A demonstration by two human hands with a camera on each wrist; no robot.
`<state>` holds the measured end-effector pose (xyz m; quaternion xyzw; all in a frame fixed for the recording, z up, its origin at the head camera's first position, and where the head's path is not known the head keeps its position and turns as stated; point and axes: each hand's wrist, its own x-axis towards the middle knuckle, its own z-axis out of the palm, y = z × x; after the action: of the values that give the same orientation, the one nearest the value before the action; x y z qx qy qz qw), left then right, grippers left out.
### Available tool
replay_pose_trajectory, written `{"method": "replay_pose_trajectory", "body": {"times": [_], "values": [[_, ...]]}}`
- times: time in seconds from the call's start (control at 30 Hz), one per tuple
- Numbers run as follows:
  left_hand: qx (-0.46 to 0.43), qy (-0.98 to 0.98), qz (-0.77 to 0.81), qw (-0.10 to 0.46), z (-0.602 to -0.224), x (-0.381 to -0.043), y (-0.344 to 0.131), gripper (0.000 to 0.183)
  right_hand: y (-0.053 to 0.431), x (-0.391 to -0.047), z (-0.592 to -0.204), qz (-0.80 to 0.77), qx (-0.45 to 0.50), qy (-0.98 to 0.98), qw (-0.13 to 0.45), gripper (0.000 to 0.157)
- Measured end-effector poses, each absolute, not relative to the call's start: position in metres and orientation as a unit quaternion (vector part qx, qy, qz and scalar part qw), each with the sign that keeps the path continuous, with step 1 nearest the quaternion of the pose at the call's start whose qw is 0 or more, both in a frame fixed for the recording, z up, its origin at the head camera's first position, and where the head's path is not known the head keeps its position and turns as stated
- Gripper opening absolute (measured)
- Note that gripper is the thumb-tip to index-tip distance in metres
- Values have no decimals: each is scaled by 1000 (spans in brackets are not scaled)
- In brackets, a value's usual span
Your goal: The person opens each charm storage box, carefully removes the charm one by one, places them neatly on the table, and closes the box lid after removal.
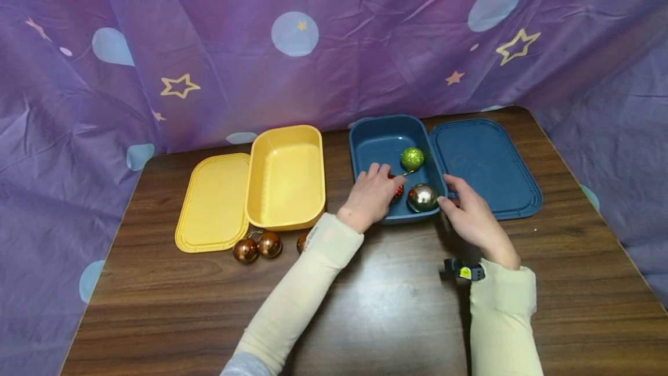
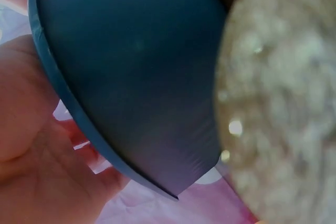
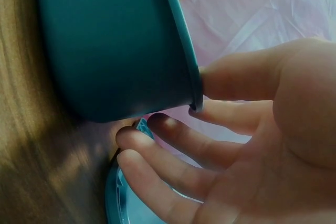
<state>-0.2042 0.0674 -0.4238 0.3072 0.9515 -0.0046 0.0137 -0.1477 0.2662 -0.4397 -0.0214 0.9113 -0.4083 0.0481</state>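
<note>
My left hand [image 1: 371,195] reaches over the near edge into the blue box [image 1: 383,139]. Partly under its thumb is a red ornament [image 1: 399,192]; whether the fingers grip it is hidden. In the left wrist view the palm [image 2: 31,129] lies beside the box rim [image 2: 79,114]. At the box's near right corner, my right hand [image 1: 472,213] pinches the rim [image 3: 194,80] between thumb and forefinger, other fingers loosely spread. Inside the box, a glittery green ornament [image 1: 412,159] lies towards the right wall, and a shiny silvery ball [image 1: 423,198] sits at the near right corner.
A blue lid [image 1: 485,164] lies right of the blue box. Leftward stand a yellow box [image 1: 284,181] and yellow lid [image 1: 215,202]. Copper-brown balls [image 1: 269,244] lie before them, one partly behind the left sleeve [image 1: 308,283]. A purple star-patterned cloth [image 1: 334,45] hangs behind the table.
</note>
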Motion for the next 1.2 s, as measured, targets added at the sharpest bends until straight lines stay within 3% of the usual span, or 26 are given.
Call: {"method": "replay_pose_trajectory", "body": {"times": [0.73,1.2], "values": [[312,947,72,-6,-409,-204,54,42,266,-148,-438,-402,-19,914,54,56],[303,941,150,-9,-400,-200,37,59,266,-147,-440,-400,-19,915,48,55]]}}
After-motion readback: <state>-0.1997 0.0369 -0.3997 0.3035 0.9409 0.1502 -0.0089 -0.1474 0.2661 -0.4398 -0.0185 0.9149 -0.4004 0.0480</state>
